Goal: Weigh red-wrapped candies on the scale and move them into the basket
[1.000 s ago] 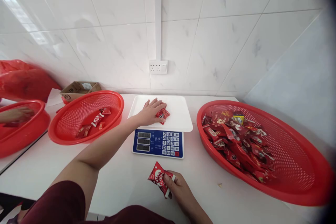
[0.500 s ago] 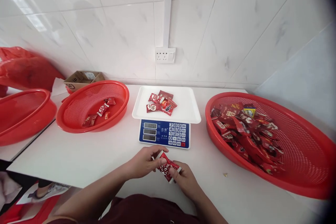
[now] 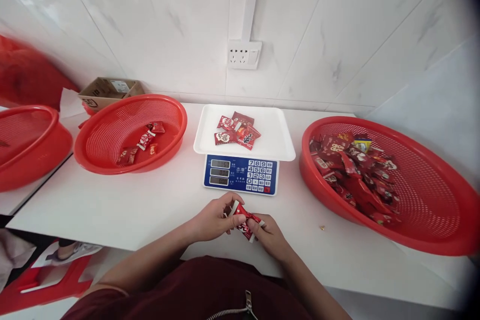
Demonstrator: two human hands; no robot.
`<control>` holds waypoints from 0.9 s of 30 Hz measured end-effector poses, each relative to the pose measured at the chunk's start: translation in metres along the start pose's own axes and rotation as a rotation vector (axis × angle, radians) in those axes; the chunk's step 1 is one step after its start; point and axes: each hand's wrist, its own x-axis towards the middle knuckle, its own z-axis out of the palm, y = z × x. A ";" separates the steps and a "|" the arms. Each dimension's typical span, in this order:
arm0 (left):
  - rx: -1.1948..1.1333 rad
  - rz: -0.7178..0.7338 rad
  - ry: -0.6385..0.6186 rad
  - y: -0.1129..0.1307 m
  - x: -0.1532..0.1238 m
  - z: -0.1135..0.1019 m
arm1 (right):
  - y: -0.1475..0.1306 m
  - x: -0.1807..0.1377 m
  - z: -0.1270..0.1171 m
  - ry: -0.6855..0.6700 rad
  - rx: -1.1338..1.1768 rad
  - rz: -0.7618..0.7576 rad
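In front of the scale, both hands hold small red packets with white ends. My left hand [image 3: 219, 219] pinches one red packet [image 3: 240, 208] by its side, thumb on top. My right hand [image 3: 270, 236] grips a red packet [image 3: 245, 231] with dark and white print, pressed against the first; whether they are two or one folded piece is hard to tell. Just beyond stands a digital scale [image 3: 240, 175] with a blue keypad panel. On its white tray [image 3: 208, 132] lies a small pile of red snack packets [image 3: 240, 130].
A red basket [image 3: 442, 160] heaped with red packets stands to the right, and a red basket [image 3: 90, 145] with several packets to the left. Behind the latter is a cardboard box [image 3: 108, 91]. Another red basket [image 3: 56, 145] sits at far left. A tiny gold scrap [image 3: 322, 228] lies on the table.
My view has tilted down and shifted slightly. The packet in my hands has turned and looks more bunched together. The pile on the scale tray looks the same.
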 end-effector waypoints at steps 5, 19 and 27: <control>-0.031 -0.034 -0.057 -0.002 -0.002 -0.004 | -0.011 0.002 0.005 -0.050 0.031 0.010; -0.078 0.020 -0.048 -0.004 -0.004 -0.008 | -0.017 0.004 0.013 -0.068 0.121 0.178; -0.198 -0.020 -0.137 -0.005 -0.003 -0.006 | -0.022 0.004 0.012 -0.091 0.144 0.172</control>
